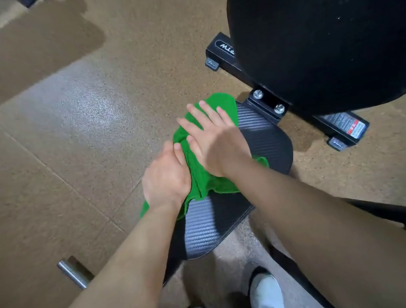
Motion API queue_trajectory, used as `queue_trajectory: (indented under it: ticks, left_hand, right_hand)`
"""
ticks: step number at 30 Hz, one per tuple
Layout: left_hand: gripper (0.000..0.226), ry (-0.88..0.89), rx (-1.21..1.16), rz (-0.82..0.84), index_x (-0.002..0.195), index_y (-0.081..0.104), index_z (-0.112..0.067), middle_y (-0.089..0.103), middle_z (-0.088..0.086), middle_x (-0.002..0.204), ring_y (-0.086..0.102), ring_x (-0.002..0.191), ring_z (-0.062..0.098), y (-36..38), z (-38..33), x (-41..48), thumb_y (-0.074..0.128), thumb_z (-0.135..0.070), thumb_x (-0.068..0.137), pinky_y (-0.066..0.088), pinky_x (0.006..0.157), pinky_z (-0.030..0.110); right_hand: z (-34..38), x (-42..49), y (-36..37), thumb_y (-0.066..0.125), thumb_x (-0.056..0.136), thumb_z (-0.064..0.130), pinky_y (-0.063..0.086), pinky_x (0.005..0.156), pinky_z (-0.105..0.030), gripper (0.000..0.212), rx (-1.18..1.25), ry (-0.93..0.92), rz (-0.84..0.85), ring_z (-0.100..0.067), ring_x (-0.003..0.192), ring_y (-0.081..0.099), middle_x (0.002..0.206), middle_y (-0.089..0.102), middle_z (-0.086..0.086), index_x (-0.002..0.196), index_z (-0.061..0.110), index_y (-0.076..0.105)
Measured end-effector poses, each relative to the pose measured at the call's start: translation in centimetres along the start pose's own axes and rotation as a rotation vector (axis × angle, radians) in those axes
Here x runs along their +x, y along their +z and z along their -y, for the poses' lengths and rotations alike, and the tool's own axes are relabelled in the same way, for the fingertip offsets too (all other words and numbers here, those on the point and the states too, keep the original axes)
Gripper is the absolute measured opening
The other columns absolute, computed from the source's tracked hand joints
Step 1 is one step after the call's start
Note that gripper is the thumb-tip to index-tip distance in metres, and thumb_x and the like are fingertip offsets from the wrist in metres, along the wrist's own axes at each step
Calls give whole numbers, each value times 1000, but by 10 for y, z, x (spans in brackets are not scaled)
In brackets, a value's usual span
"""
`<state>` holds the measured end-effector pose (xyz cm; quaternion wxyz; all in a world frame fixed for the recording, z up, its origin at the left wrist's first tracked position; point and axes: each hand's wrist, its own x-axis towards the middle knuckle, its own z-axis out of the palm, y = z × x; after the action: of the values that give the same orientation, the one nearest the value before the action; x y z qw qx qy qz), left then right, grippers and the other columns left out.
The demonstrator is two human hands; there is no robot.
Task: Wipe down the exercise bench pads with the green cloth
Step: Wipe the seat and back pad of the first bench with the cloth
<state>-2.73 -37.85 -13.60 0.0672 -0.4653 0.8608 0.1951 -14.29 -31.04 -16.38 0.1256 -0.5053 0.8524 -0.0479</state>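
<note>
A green cloth [201,177] lies spread over a dark ribbed bench pad [266,141] in the middle of the view. My left hand [166,178] is curled over the cloth's left edge and grips it. Flat on top of the cloth rests my right hand [214,142], fingers spread and pointing away from me. A second ribbed pad [206,227] shows just below the cloth, nearer to me. A large round black pad [330,30] fills the upper right.
The bench's black steel base [223,54] with rubber feet and a warning label [346,126] runs under the round pad. A metal bar end [73,272] sticks out at lower left. My white shoes [266,299] stand on the speckled brown floor [68,144].
</note>
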Motion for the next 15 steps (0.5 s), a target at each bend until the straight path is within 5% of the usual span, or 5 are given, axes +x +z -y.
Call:
queue_trajectory:
  ticks: [5,9,13,15]
  left_hand:
    - [34,-113,-176,-186,126,53,-18,62,11,123,59,111,34,15,43,-66,31,-29,103,47,89,44]
    - [58,-256,-518,-181,150,29,-15,37,9,153,39,136,22,27,60,-131,23,-40,98,35,105,33]
    - [62,-105,-232,-39,155,10,-4,-5,16,164,4,151,30,44,56,-172,26,-31,101,22,120,42]
    - [69,71,89,20,153,13,2,-5,25,162,-3,149,44,50,50,-178,30,-36,98,9,121,55]
  right_hand:
    - [61,-63,8,26,97,40,19,120,-50,57,107,-48,52,-29,151,16,164,21,-3,151,27,37]
    - [101,-121,16,19,103,44,17,121,-47,54,128,-160,112,-26,152,15,165,18,-1,153,26,31]
    - [64,-170,31,36,99,39,27,117,-43,51,89,-248,80,-24,147,29,162,28,1,149,29,39]
    - [30,-180,36,44,93,42,26,116,-42,59,23,-238,61,-24,147,31,162,28,-1,150,32,35]
